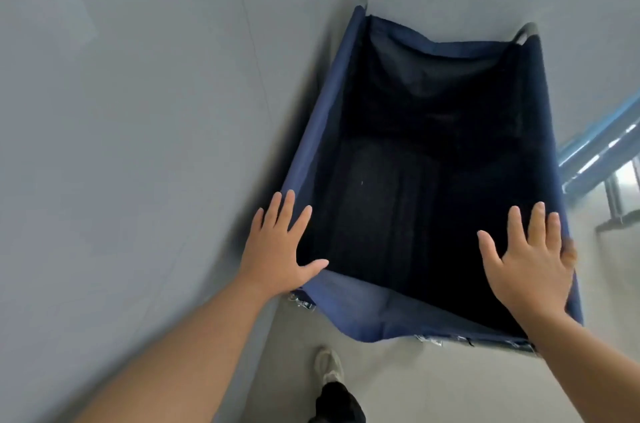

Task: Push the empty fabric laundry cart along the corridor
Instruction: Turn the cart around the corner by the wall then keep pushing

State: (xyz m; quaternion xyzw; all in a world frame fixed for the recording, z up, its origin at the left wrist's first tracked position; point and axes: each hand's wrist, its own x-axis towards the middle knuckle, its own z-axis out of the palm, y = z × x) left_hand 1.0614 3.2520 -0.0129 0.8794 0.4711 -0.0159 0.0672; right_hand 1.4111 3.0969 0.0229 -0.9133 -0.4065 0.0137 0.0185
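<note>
Trouble could start on the left side, where the grey wall runs close along the blue laundry cart. The left hand lies flat on the near left corner of the cart, its fingers spread apart and pointing ahead, with the thumb reaching toward the dark inside. It is not wrapped around anything. Just past those fingers, the cart's left edge looks to be right next to the wall, maybe touching it. A push that leans left could make the cloth scrape or the far corner catch.

The cloth rim sags between the two hands. If the hands press down and not forward, I think the soft edge could just fold and the cart would not roll well.

The right hand rests flat on the near right corner, fingers spread apart too, gripping nothing. With both hands open and flat, they could slip off if the cart jerks.

Below the hands, a shoe steps close behind the cart on the pale floor. A long step could kick the frame.

Some things are hard to see. The wheels are hidden under the cloth. The inside is very dark, so I cannot be sure it is empty. The metal frame only peeks out at the corners. To the right of the right fingers, blue and shiny rails are blurry and cut off by the edge. The way ahead is out of view.
</note>
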